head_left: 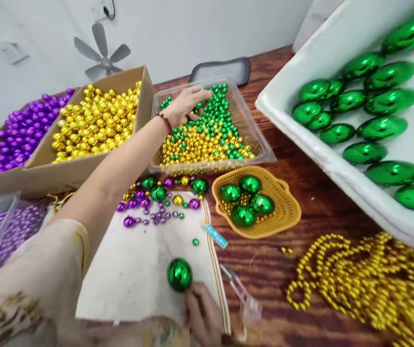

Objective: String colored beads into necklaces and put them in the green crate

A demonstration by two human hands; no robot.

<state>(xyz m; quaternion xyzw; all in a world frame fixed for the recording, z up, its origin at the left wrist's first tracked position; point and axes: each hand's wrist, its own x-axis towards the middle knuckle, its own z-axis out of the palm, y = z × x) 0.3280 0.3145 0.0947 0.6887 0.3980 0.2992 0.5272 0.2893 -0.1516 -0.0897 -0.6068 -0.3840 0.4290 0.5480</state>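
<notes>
My left hand [187, 103] reaches over a clear plastic bin [264, 152] of small green and gold beads. Its fingers are stretched out and apart, just at the green beads [219, 103]. Low in the picture, my right hand [203, 311] is closed at the lower right edge of a large shiny green ball [180, 274], above a white cloth [130, 270]. The hand is slightly blurred. Purple, gold and green beads [158, 194] lie along the cloth's far edge, and one small green bead [195, 242] sits nearer the ball.
A yellow basket [288, 212] holds several green balls. At right stand a white foam box [286, 120] of green balls and a heap of gold bead strings [366, 284]. Left are cardboard boxes of gold beads [94, 125] and purple beads [29, 130]. A blue label [215, 235] lies by the cloth.
</notes>
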